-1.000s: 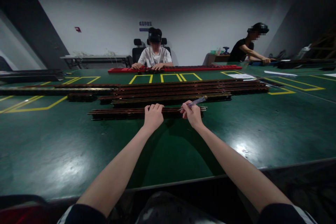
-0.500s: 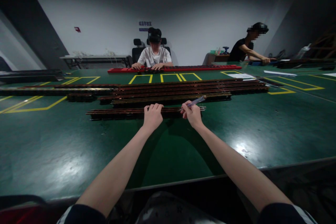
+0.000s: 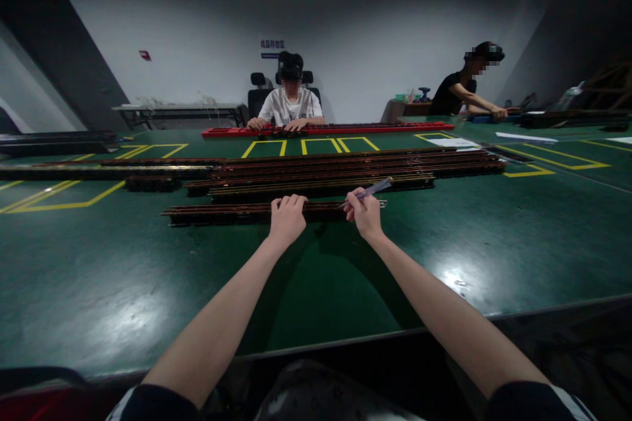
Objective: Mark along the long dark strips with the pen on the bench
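Note:
A long, narrow dark bar with copper-brown strips along its top (image 3: pixel 217 212) lies across the green table in front of me. My left hand (image 3: pixel 288 217) is closed over the middle of this bar, fingers wrapped over its far side. Near the bar's right end, my right hand (image 3: pixel 364 213) grips a screwdriver with a clear handle (image 3: pixel 377 188). The handle slants up to the right, while its thin shaft points down-left at the bar's top. Whether the tip touches the bar I cannot tell.
Just beyond lies a stack of similar long bars (image 3: pixel 345 166). Yellow tape outlines (image 3: pixel 553 171) mark the green table (image 3: pixel 494 230). Across it, a person in white (image 3: pixel 291 106) sits behind a red rail (image 3: pixel 415 127). Another person in black (image 3: pixel 449 93) works at far right. Paper sheets (image 3: pixel 454 143) lie near the stack.
My right hand and the screwdriver have shifted slightly right and the handle's end sits a little higher. My left hand and the bar stay where they were.

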{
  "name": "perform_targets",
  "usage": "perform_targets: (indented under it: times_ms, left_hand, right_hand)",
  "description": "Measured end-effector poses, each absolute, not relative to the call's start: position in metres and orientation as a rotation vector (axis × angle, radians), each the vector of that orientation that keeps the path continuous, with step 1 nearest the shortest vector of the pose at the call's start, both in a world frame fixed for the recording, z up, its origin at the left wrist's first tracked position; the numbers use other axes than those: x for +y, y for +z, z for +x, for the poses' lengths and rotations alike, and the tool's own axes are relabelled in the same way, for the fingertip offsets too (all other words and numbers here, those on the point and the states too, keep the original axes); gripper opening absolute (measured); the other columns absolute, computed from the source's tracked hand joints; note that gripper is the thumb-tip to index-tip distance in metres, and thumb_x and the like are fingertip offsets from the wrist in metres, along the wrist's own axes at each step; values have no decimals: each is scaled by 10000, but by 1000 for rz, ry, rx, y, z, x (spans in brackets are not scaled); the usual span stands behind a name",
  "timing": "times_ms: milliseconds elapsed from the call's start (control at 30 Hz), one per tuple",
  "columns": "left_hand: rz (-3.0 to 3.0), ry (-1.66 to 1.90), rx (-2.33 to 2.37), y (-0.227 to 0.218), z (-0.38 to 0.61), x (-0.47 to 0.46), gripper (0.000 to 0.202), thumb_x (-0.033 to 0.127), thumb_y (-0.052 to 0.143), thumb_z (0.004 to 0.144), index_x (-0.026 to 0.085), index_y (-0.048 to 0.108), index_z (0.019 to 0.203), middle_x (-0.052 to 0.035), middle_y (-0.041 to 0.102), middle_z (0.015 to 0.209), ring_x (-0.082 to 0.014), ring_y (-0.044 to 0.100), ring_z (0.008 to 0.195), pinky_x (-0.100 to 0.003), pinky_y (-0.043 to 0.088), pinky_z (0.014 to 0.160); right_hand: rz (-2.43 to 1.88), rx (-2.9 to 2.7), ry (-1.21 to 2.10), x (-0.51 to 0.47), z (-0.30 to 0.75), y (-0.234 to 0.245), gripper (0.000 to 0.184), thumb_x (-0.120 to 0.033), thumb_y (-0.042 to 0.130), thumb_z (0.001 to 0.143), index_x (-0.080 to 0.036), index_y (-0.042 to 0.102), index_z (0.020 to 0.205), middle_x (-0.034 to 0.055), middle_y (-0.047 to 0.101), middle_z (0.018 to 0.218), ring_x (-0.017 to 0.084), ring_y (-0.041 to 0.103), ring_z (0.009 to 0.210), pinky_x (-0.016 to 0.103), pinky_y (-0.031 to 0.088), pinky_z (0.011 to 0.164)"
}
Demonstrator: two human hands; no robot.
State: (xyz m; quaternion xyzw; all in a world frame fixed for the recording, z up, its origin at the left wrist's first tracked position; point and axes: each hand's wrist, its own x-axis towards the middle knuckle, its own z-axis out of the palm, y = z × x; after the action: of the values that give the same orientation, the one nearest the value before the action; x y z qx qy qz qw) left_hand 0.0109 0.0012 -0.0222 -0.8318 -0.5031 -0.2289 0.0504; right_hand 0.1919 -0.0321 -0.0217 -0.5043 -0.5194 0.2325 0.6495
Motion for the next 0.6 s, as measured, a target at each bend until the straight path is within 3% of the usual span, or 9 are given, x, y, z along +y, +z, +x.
perform_targets:
  times_ms: [600]
  left_hand:
    - [-2560,-706,-1522,-24,12,3,515,-4,355,773,190,617,1172,-104,663,1193,-261,578,1157,-534,331,1062]
  right_hand:
    - [-1191,-1198,570,-34,192,-19,331,-458,595,823,-203,491,640,-13,559,516,94,510,371,197,402,356]
